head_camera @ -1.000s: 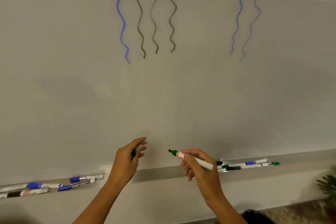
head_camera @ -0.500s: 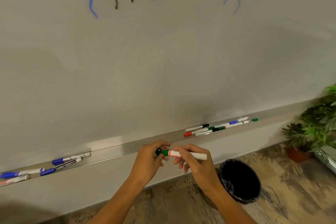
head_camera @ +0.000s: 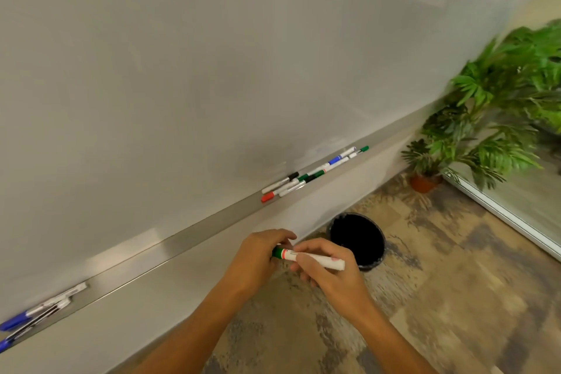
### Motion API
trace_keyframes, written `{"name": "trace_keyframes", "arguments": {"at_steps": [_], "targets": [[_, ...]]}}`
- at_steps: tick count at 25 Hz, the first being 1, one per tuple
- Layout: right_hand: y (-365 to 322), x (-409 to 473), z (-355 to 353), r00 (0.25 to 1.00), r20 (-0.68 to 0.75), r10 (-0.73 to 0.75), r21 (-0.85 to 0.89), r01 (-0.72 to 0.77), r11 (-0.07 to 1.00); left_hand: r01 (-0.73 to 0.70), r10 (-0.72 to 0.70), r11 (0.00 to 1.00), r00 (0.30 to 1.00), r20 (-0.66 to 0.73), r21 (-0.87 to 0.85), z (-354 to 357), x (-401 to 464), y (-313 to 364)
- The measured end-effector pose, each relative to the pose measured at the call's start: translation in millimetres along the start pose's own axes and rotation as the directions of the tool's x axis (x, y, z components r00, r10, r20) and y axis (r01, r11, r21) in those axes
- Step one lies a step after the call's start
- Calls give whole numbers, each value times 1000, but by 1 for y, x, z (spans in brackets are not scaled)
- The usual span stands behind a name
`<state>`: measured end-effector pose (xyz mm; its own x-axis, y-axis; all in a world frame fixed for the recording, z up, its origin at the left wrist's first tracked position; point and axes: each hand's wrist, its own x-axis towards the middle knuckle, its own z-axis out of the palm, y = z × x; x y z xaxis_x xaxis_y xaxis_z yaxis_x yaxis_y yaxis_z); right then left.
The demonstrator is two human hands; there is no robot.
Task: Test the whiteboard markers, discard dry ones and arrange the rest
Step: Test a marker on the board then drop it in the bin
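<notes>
A green-capped whiteboard marker (head_camera: 315, 259) with a white barrel lies level between both hands, below the metal tray (head_camera: 194, 232). My right hand (head_camera: 329, 270) pinches the barrel. My left hand (head_camera: 258, 258) is curled round the green cap end, and the cap sits on the marker. A group of several markers (head_camera: 312, 173) in black, red, green and blue lies on the tray at the right. Another group of blue and black markers (head_camera: 36, 313) lies at the tray's left end. A black round bin (head_camera: 356, 238) stands on the floor just right of my hands.
The whiteboard (head_camera: 212, 55) fills the upper left. Potted green plants (head_camera: 491, 100) stand in the right corner, with a small clay pot (head_camera: 423, 182) on the floor. A white frame edge (head_camera: 501, 215) runs along the right. The floor is patterned carpet.
My left hand brought the green cap to the marker tip and closed it on. Both hands dropped below the tray, and the view swung down and right toward the bin.
</notes>
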<state>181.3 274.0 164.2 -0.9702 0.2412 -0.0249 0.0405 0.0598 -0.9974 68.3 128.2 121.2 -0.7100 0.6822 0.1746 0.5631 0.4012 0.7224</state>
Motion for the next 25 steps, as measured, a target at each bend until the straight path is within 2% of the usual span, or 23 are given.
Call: {"name": "trace_keyframes", "arguments": {"at_steps": [4, 6, 11, 18, 25], "targets": [[2, -11, -20, 992, -114, 51, 130, -36, 991, 54, -38, 956, 997, 62, -287, 15, 4, 31], [3, -16, -33, 983, -164, 85, 202, -51, 978, 89, -64, 921, 995, 79, -380, 23, 4, 51], [-5, -30, -68, 979, -168, 115, 297, -61, 953, 116, -70, 843, 992, 107, -525, 48, 4, 109], [-13, -62, -128, 985, -144, 96, 237, -60, 970, 130, -143, 802, 989, 24, -583, 95, 15, 174], [-23, -61, -167, 978, -180, 108, 292, -52, 955, 108, -152, 842, 987, -41, -529, 117, 38, 217]]}}
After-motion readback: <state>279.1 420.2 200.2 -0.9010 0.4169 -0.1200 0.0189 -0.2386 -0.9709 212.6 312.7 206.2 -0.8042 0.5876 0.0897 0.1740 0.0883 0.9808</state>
